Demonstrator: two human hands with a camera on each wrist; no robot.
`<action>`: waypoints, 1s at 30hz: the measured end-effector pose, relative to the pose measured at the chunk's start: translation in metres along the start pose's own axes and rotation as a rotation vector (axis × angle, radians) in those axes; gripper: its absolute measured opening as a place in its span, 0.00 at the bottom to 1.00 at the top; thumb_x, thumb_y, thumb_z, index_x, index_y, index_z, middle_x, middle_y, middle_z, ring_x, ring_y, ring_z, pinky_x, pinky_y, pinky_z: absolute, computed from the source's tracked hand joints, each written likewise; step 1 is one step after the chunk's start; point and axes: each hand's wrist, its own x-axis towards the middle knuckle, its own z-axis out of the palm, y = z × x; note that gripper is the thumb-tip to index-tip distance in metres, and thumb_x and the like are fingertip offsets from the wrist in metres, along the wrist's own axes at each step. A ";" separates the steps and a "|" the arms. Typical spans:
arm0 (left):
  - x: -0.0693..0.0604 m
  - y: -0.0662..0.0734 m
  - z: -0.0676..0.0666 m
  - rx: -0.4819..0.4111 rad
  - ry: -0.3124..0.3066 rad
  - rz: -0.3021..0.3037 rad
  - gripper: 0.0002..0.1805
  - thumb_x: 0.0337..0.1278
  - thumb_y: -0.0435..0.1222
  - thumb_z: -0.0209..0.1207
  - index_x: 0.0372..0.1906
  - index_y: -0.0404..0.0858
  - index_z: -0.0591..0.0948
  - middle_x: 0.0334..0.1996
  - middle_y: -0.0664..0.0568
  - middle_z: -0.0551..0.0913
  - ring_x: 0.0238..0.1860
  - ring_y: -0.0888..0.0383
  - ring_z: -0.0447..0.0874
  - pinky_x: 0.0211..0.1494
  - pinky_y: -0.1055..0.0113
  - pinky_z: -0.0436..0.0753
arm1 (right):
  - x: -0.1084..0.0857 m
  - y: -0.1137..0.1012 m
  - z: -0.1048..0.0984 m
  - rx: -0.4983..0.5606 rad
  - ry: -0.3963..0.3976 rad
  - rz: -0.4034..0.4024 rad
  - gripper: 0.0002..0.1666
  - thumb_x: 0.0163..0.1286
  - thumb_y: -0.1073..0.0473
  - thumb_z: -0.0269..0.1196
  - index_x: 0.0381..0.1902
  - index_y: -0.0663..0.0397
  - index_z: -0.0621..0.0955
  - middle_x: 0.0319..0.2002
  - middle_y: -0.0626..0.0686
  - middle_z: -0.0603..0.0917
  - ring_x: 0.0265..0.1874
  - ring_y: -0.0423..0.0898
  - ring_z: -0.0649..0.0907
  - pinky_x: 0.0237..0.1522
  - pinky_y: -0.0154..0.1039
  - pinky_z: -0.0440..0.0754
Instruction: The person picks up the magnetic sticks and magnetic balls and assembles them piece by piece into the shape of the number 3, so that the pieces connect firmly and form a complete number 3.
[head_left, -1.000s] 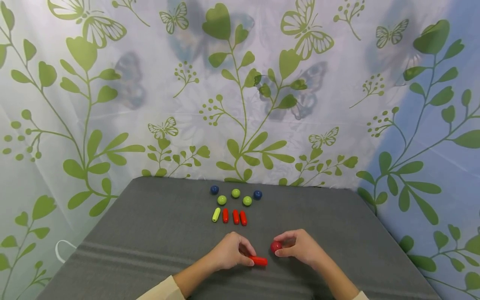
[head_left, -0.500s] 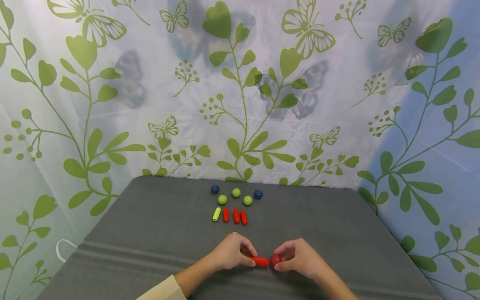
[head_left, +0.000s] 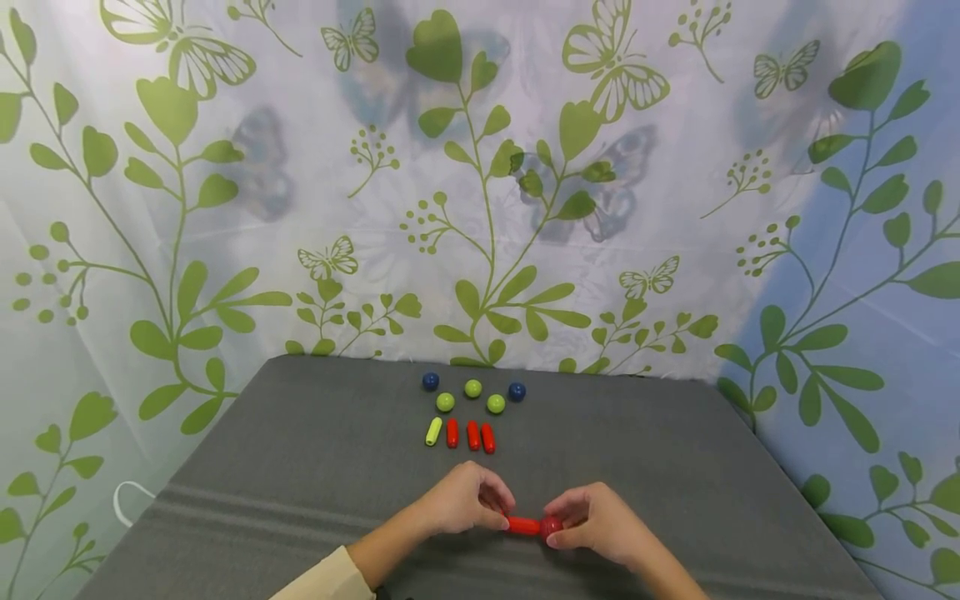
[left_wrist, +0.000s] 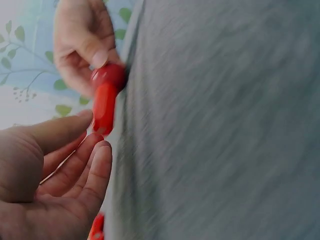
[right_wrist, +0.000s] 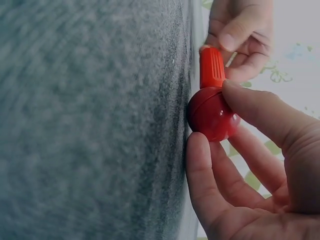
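Near the front of the grey table, my left hand pinches the outer end of a red stick. My right hand grips a dark red ball between thumb and fingers. Stick and ball touch end to end, as the right wrist view shows with the ribbed stick against the ball. In the left wrist view the stick meets the ball, and the left fingertips lie at its near end. Whether the two are joined I cannot tell.
Farther back on the grey table lie a yellow-green stick and three red sticks. Behind them sit three green balls and two blue balls, one at the left, one at the right. A patterned curtain hangs behind.
My right hand has brought the dark red ball down and left from beside the stick until it meets the stick's end. My left hand has stayed nearly still, holding the stick.
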 end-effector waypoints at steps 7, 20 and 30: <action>0.025 -0.010 -0.058 0.189 0.220 0.114 0.09 0.62 0.37 0.70 0.43 0.37 0.89 0.36 0.56 0.89 0.35 0.64 0.83 0.42 0.68 0.83 | -0.002 0.001 0.000 -0.010 0.002 0.014 0.19 0.53 0.63 0.79 0.44 0.59 0.89 0.36 0.53 0.91 0.33 0.46 0.86 0.33 0.38 0.85; 0.075 -0.067 -0.127 0.379 0.547 -0.021 0.07 0.68 0.35 0.65 0.47 0.38 0.87 0.42 0.48 0.85 0.43 0.53 0.83 0.50 0.54 0.83 | -0.004 0.006 0.001 0.003 -0.003 0.024 0.19 0.54 0.63 0.79 0.45 0.60 0.89 0.36 0.54 0.91 0.34 0.46 0.87 0.33 0.39 0.85; 0.082 -0.082 -0.139 0.350 0.520 -0.151 0.21 0.70 0.36 0.63 0.64 0.38 0.80 0.69 0.37 0.70 0.72 0.35 0.67 0.68 0.40 0.74 | -0.004 0.005 -0.001 0.009 -0.004 0.021 0.20 0.54 0.63 0.79 0.46 0.60 0.89 0.37 0.54 0.91 0.34 0.46 0.87 0.33 0.39 0.86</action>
